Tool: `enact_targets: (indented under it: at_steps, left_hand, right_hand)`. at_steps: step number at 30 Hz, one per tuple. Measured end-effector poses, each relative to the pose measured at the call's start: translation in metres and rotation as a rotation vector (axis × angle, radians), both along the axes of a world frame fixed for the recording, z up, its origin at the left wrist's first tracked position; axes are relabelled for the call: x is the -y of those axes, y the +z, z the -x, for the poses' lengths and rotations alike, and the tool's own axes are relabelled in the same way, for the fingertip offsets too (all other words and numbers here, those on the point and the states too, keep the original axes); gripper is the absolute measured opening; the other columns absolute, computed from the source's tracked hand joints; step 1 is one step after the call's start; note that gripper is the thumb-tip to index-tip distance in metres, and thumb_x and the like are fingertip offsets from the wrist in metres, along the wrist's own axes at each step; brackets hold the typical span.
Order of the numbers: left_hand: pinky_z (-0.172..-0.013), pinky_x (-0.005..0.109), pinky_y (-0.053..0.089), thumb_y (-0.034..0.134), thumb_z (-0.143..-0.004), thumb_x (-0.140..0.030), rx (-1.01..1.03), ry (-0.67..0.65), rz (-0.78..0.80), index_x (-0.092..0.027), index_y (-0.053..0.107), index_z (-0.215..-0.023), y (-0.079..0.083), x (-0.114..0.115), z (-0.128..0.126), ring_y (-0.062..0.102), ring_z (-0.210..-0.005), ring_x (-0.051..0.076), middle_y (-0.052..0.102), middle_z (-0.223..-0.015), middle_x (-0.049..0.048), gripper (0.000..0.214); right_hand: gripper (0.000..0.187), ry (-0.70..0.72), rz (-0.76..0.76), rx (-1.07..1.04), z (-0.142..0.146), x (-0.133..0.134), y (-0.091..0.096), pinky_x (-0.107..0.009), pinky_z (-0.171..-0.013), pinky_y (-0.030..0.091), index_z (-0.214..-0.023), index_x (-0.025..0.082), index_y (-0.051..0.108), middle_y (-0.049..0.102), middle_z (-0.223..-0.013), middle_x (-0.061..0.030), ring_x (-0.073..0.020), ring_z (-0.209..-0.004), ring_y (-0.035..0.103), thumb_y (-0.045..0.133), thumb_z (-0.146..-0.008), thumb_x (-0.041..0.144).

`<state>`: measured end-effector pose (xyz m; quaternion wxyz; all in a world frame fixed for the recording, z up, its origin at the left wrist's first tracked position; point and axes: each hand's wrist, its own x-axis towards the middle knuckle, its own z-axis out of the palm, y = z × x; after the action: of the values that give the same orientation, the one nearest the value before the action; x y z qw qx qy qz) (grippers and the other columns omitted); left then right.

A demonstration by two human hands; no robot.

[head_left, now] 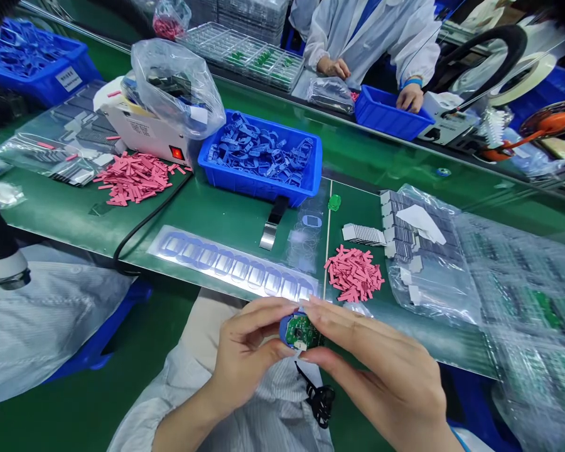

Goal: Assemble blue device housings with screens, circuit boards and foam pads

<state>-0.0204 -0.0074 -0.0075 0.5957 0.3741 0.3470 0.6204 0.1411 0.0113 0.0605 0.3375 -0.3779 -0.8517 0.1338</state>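
Circuit board (302, 333) in a blue holder (284, 330) is pinched between the left hand (245, 361) and right hand (376, 376). Many blue plastic pieces (258, 147) fill the blue bin (258, 186), with pink strips (355, 273) heaped in front of it.

**Hidden and cut-off items along the assembly bench**

The circuit board (301, 333) is partly covered by the left hand (247, 355) and the right hand (376, 376), and its components are too small to be made out. The co-worker's torso (371, 37) is cut off by the top edge, and the blue bin (37, 66) by the upper left corner. The boards in the clear plastic bag (532, 307) are blurred by the film, and the bag is cut off by the right edge. The contents of the smaller plastic bag (174, 88) are obscured too.
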Motion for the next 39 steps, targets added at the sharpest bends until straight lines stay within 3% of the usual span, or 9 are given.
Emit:
enact_targets:
  at_steps: [3, 7, 13, 18, 20, 23, 27, 33, 39]
  left_hand:
    - [-0.069, 0.023, 0.061, 0.083, -0.062, -0.024, 0.020, 0.033, 0.031, -0.029, 0.077, -0.092, 0.002, -0.003, -0.001, 0.073, -0.083, 0.021, 0.078, -0.094, 0.0050, 0.031]
    - [-0.063, 0.020, 0.061, 0.084, -0.058, -0.017, 0.059, 0.050, 0.207, -0.030, 0.078, -0.079, 0.008, -0.004, 0.000, 0.075, -0.067, 0.020, 0.079, -0.076, 0.0012, 0.026]
    - [-0.071, 0.022, 0.061, 0.082, -0.061, -0.016, 0.040, -0.065, 0.210, -0.030, 0.076, -0.094, 0.017, 0.001, 0.008, 0.074, -0.079, 0.022, 0.078, -0.090, 0.0031, 0.036]
    - [-0.072, 0.029, 0.063, 0.075, -0.072, -0.021, -0.113, 0.018, 0.219, -0.030, 0.077, -0.087, 0.020, 0.001, 0.008, 0.075, -0.078, 0.024, 0.078, -0.085, 0.0019, 0.018]
    - [-0.065, 0.025, 0.063, 0.075, -0.072, -0.021, -0.162, 0.060, 0.192, -0.032, 0.077, -0.086, 0.022, 0.002, 0.006, 0.075, -0.072, 0.022, 0.079, -0.082, 0.0005, 0.018]
    - [-0.059, 0.021, 0.061, 0.074, -0.073, -0.021, -0.214, 0.052, 0.122, -0.035, 0.076, -0.089, 0.025, 0.004, 0.006, 0.075, -0.065, 0.018, 0.079, -0.079, -0.0015, 0.022]
    - [-0.067, 0.023, 0.062, 0.072, -0.075, -0.018, -0.272, 0.054, 0.058, -0.036, 0.075, -0.093, 0.024, 0.006, 0.007, 0.075, -0.073, 0.019, 0.078, -0.085, -0.0025, 0.026]
    - [-0.084, 0.036, 0.060, 0.070, -0.077, -0.017, -0.409, 0.103, -0.112, -0.035, 0.072, -0.101, 0.020, 0.007, 0.009, 0.071, -0.094, 0.025, 0.077, -0.095, -0.0009, 0.030]
    - [-0.084, 0.035, 0.060, 0.066, -0.079, -0.012, -0.449, 0.087, -0.198, -0.034, 0.069, -0.106, 0.022, 0.008, 0.011, 0.072, -0.094, 0.023, 0.077, -0.097, -0.0023, 0.035]
  right_hand:
    - [0.026, 0.036, -0.032, 0.018, 0.000, -0.002, 0.001, -0.029, -0.089, 0.058, -0.111, 0.012, 0.063, 0.074, -0.101, -0.0079, -0.0190, -0.097, 0.070, 0.063, -0.085, 0.013]
    - [0.029, -0.018, -0.109, 0.043, 0.000, 0.000, -0.005, -0.030, -0.089, 0.059, -0.111, 0.012, 0.063, 0.074, -0.101, -0.0082, -0.0197, -0.097, 0.070, 0.066, -0.082, 0.010]
    - [0.048, -0.008, -0.129, 0.159, -0.008, 0.011, -0.012, -0.040, -0.092, 0.057, -0.129, 0.014, 0.053, 0.066, -0.119, -0.0105, -0.0274, -0.112, 0.062, 0.061, -0.081, 0.008]
    - [0.043, 0.044, -0.109, 0.120, -0.006, 0.010, -0.013, -0.038, -0.092, 0.056, -0.125, 0.017, 0.056, 0.067, -0.118, -0.0103, -0.0258, -0.110, 0.064, 0.063, -0.083, 0.013]
    - [0.045, -0.023, 0.018, -0.073, -0.002, 0.009, -0.016, -0.037, -0.087, 0.059, -0.126, 0.020, 0.055, 0.068, -0.115, -0.0104, -0.0245, -0.105, 0.066, 0.067, -0.083, 0.024]
    - [0.027, -0.145, 0.305, -0.329, 0.003, 0.007, -0.018, -0.029, -0.069, 0.063, -0.108, 0.022, 0.064, 0.073, -0.094, -0.0063, -0.0201, -0.086, 0.071, 0.065, -0.084, 0.034]
    - [0.011, -0.132, 0.491, -0.402, 0.005, 0.004, -0.014, -0.017, -0.058, 0.060, -0.093, 0.024, 0.068, 0.074, -0.081, 0.0002, -0.0124, -0.065, 0.071, 0.067, -0.082, 0.028]
    - [0.013, -0.104, 0.459, -0.373, 0.004, 0.002, -0.010, -0.018, -0.065, 0.060, -0.093, 0.026, 0.071, 0.076, -0.083, 0.0008, -0.0145, -0.073, 0.073, 0.069, -0.080, 0.021]
    - [0.011, -0.126, 0.352, -0.344, 0.008, 0.007, -0.010, -0.022, -0.063, 0.061, -0.091, 0.026, 0.069, 0.076, -0.080, 0.0003, -0.0158, -0.066, 0.073, 0.067, -0.082, 0.020]
